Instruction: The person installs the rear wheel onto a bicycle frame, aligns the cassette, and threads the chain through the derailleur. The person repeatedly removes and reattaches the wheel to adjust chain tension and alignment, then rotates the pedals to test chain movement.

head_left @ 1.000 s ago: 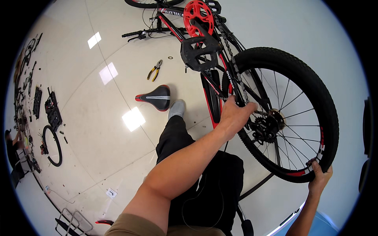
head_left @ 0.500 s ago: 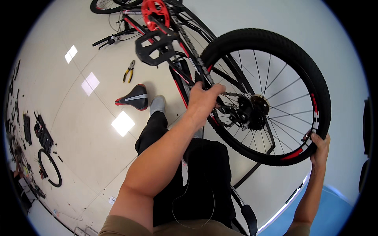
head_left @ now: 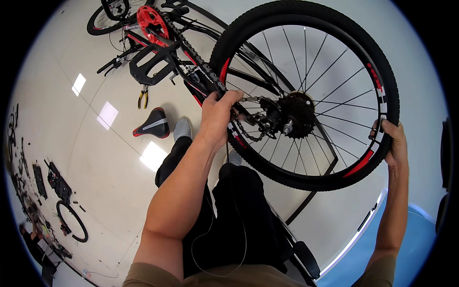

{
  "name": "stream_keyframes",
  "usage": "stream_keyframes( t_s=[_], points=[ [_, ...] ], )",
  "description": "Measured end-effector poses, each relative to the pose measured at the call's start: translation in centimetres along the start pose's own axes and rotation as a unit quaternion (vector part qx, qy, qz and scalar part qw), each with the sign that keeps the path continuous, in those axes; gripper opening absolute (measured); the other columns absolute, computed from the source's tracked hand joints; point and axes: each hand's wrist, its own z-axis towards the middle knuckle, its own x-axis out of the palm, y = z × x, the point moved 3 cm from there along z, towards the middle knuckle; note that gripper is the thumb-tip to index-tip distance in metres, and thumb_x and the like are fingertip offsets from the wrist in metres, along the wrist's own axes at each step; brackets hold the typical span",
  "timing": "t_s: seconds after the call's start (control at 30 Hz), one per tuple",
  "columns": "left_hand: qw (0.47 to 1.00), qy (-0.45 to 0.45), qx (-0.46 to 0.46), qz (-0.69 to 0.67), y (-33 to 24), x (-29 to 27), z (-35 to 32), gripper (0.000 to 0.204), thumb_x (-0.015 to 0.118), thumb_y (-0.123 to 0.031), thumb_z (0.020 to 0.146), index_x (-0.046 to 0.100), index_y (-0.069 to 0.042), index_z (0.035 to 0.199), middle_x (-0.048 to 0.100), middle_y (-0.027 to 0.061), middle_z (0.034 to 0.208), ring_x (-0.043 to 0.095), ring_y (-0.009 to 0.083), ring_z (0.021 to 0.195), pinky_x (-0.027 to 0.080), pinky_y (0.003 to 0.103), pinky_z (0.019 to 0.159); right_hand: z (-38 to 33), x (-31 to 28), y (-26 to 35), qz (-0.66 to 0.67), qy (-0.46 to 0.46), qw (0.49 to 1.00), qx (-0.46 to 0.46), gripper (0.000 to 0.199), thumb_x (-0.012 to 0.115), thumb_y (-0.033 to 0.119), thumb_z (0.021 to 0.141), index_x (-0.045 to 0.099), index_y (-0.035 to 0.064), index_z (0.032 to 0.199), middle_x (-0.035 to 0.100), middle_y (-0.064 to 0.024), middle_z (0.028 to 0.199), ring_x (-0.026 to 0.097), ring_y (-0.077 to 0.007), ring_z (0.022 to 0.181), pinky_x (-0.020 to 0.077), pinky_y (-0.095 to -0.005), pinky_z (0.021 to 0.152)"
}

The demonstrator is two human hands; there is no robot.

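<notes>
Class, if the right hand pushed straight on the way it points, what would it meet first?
Probably the black tyre: the right hand is wrapped around it, though exact depth is hard to judge.

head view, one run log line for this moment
left hand: around bike frame | right hand: gripping rear wheel | saddle, pliers: on floor

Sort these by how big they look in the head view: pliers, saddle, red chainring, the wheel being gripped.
1. Wheel
2. Red chainring and saddle: too alike to rank
3. Pliers
</notes>
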Motion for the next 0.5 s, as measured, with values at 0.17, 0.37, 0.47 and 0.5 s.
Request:
stream_keyframes(
  t_s=[0.17,0.37,0.47,0.5],
  points=[
    [1.000,0.010,-0.007,0.011,-0.4,0.7,-0.5,0.035,0.075,-0.019,0.087,0.057,0.004,0.106,0.061,0.0084,0.090,0.057,0.0163,0.068,0.053,0.033,0.064,-1.1,1.1,0.6,0.000,-0.023,1.000,-0.014,0.038,0.084,0.023,0.084,0.065,-0.0009,0.107,0.068,-0.0108,0.083,0.067,-0.0214,0.073,0.0580,-0.0355,0.071],
    [0.999,0.007,-0.022,0.023,-0.2,0.5,-0.3,0.028,0.072,-0.022,0.092,0.058,-0.001,0.102,0.059,0.0082,0.085,0.060,0.0193,0.070,0.052,0.035,0.067,-3.4,4.5,3.7,-0.123,-0.085,0.986,-0.076,0.043,0.086,0.030,0.082,0.066,-0.0011,0.104,0.068,-0.0093,0.085,0.067,-0.0195,0.077,0.0562,-0.0341,0.072],
    [1.000,0.003,-0.022,0.009,0.0,0.3,0.3,0.030,0.073,-0.019,0.089,0.058,0.002,0.105,0.061,0.0084,0.089,0.059,0.0174,0.070,0.052,0.033,0.065,-4.4,6.1,5.0,-0.191,-0.110,0.969,-0.110,0.045,0.085,0.029,0.080,0.066,-0.0022,0.106,0.070,-0.0099,0.086,0.068,-0.0209,0.078,0.0559,-0.0346,0.075],
    [1.000,0.002,-0.021,0.001,-0.1,0.3,0.5,0.032,0.073,-0.017,0.088,0.058,0.004,0.107,0.063,0.0085,0.091,0.059,0.0165,0.070,0.053,0.032,0.064,-4.5,6.3,5.4,-0.211,-0.117,0.963,-0.122,0.045,0.085,0.028,0.080,0.066,-0.0023,0.107,0.070,-0.0100,0.086,0.068,-0.0212,0.078,0.0559,-0.0347,0.076]
  ],
)
